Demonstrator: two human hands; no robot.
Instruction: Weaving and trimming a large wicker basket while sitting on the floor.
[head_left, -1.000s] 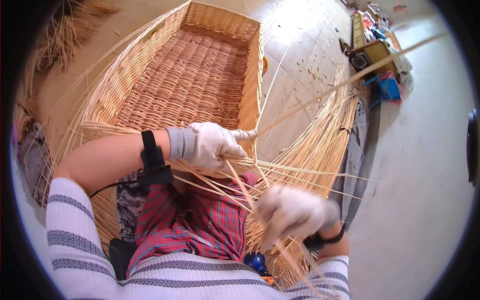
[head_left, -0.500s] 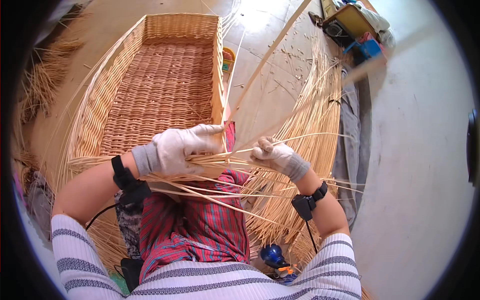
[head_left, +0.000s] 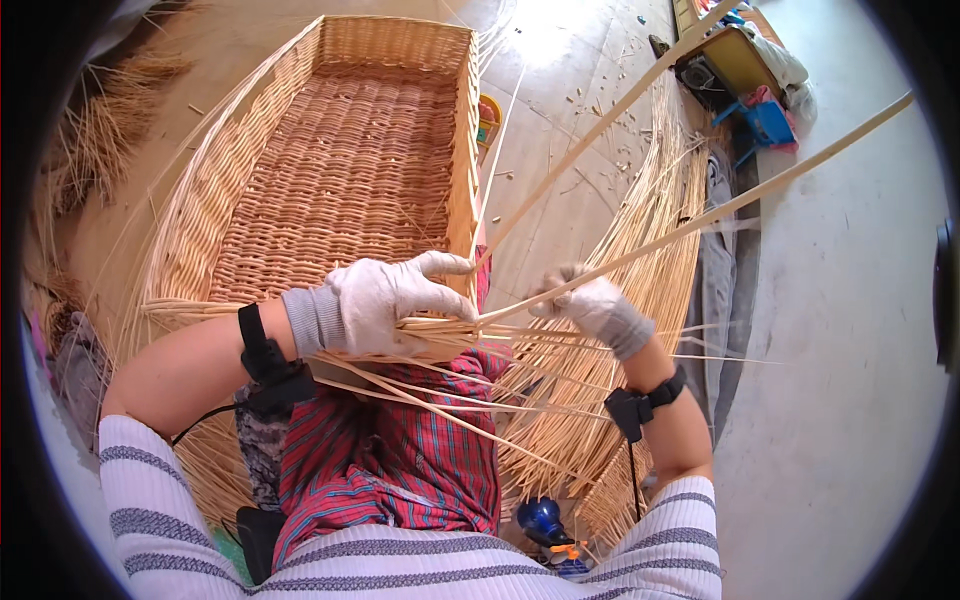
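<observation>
Upper right: one yellowish-brown piece of furniture (head_left: 740,62) with assorted items piled on it, a blue plastic stool (head_left: 770,122) standing close by, a pale wall (head_left: 830,300) alongside. Floor (head_left: 545,140), tiled: one length of grey cloth (head_left: 718,275) at right and one small yellow container (head_left: 489,110), upper centre, partly hidden. Lower centre: one glossy blue rounded object (head_left: 540,516), kind unclear, an orange piece (head_left: 570,550) just beside it.
</observation>
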